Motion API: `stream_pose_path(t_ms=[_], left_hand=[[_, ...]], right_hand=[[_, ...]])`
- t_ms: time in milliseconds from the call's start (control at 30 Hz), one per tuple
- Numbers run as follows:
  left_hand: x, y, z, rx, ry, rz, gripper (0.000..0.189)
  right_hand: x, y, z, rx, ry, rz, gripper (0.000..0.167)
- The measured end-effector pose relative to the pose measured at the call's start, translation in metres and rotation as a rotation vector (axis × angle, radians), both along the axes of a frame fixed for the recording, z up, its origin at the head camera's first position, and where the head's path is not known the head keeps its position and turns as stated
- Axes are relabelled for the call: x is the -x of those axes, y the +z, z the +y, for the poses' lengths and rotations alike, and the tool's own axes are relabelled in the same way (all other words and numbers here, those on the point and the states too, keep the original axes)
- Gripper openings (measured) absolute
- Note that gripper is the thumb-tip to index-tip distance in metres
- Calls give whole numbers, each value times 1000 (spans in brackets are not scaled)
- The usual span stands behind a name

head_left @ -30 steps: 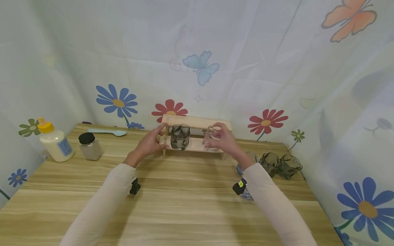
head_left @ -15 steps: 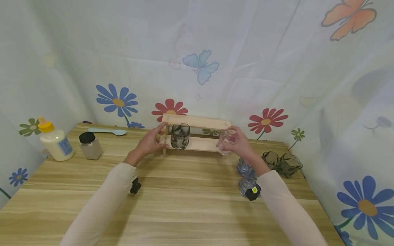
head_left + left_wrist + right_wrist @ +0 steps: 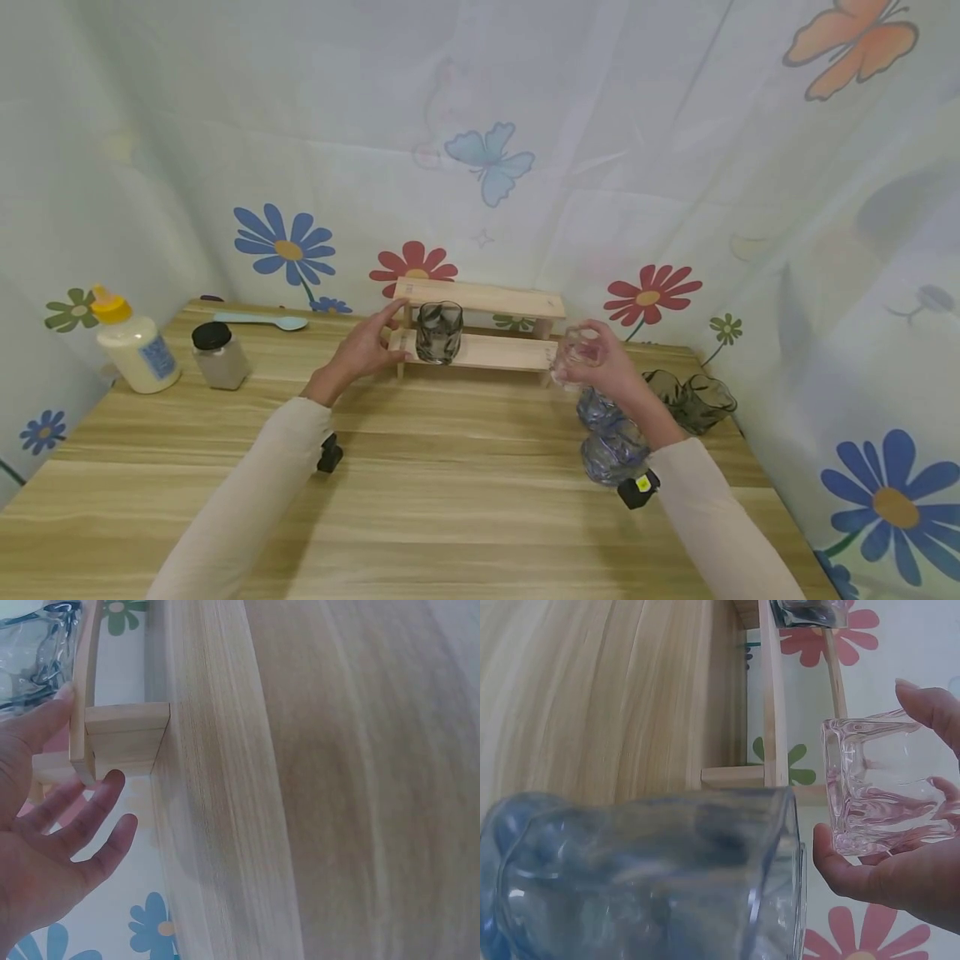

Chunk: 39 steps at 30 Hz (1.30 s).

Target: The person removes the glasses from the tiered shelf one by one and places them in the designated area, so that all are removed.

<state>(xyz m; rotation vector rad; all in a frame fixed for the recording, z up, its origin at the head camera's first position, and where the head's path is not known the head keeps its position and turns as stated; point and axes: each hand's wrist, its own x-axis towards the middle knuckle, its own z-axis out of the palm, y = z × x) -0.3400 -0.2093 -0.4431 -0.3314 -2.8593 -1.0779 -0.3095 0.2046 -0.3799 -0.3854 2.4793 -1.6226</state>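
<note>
In the head view my left hand (image 3: 365, 350) grips the left end of a small two-tier wooden shelf (image 3: 498, 353). The left wrist view shows the thumb on top of a shelf board (image 3: 84, 690) and fingertips beneath it. A smoky grey glass (image 3: 439, 335) stands upright at the left of the lower tier. My right hand (image 3: 621, 375) holds a clear pinkish glass (image 3: 579, 354) between thumb and fingers, just off the shelf's right end. Seen from the right wrist, this pink glass (image 3: 877, 784) is gripped by its sides, with a blue glass (image 3: 645, 877) looming in front.
Bluish glasses (image 3: 611, 454) stand below my right forearm, and smoky glasses (image 3: 705, 404) are by the table's right edge. At left are a glue-like bottle with a yellow cap (image 3: 138, 350), a black-lidded jar (image 3: 220, 358) and a pale blue spoon (image 3: 262, 322). A flowered curtain hangs behind.
My right hand has carried the pink glass rightward, from over the lower tier to beyond the shelf's right end. The left hand and the grey glass have stayed put.
</note>
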Motion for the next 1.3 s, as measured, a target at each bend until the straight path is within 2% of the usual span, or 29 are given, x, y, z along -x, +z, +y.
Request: stream_pose_path(t_ms=[333, 600, 833, 1300], left_hand=[[-2, 1, 1, -2, 8, -2, 98], [-2, 1, 1, -2, 3, -3, 97], [-2, 2, 1, -1, 4, -1, 97], [-2, 1, 2, -8, 3, -4, 97]], right_hand=[[-13, 0, 22, -63, -30, 22, 86], [-23, 1, 35, -54, -49, 27, 89], [-33, 2, 45, -97, -101, 29, 92], [-49, -3, 65, -46, -132, 47, 89]])
